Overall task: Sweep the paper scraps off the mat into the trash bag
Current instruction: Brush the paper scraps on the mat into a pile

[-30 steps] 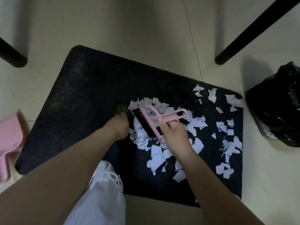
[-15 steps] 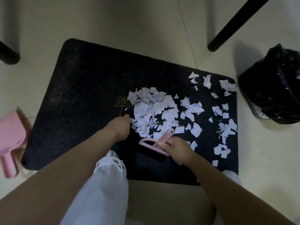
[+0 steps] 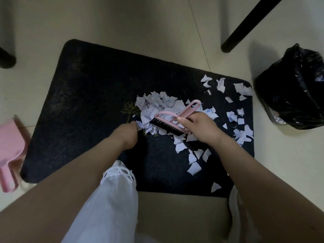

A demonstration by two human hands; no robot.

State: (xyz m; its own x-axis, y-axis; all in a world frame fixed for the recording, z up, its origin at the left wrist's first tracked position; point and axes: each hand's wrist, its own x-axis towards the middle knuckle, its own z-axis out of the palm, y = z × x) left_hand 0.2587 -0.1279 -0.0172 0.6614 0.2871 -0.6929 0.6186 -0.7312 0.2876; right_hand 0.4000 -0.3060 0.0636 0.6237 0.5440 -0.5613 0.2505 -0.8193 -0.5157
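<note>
The right hand [image 3: 198, 128] has its grip closed around the handle of a pink brush [image 3: 172, 120], bristles down in the heap of paper scraps [image 3: 157, 106] on the dark mat [image 3: 91, 95]. The left hand [image 3: 125, 135] presses the mat beside the heap, how its fingers lie hidden. The black trash bag [image 3: 294, 88] sits just off the mat's right edge.

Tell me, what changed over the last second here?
The right hand swung the pink brush toward the person, then back up against the near edge of the paper scraps, bunching them tighter. The left hand stayed on the mat; dustpan and trash bag untouched.
</note>
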